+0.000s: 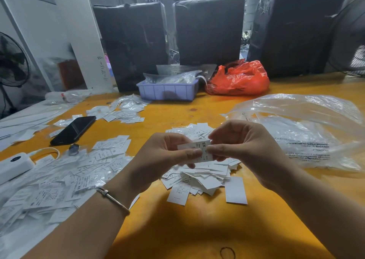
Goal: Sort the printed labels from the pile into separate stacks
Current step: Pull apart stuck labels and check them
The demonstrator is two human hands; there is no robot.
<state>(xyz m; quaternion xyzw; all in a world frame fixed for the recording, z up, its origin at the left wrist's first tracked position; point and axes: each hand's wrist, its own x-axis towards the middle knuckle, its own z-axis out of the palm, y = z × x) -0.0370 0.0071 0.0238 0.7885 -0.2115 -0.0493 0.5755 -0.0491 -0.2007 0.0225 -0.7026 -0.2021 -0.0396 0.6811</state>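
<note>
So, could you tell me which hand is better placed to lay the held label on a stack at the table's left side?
Probably the left hand: it already pinches the label, and those stacks lie on its side. The right hand would have to cross over.

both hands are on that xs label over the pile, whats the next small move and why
Probably peel it free with the right hand and lay it with matching sizes: the small white printed label marked XS is pinched by both hands, left hand included, above the loose white label pile.
</note>
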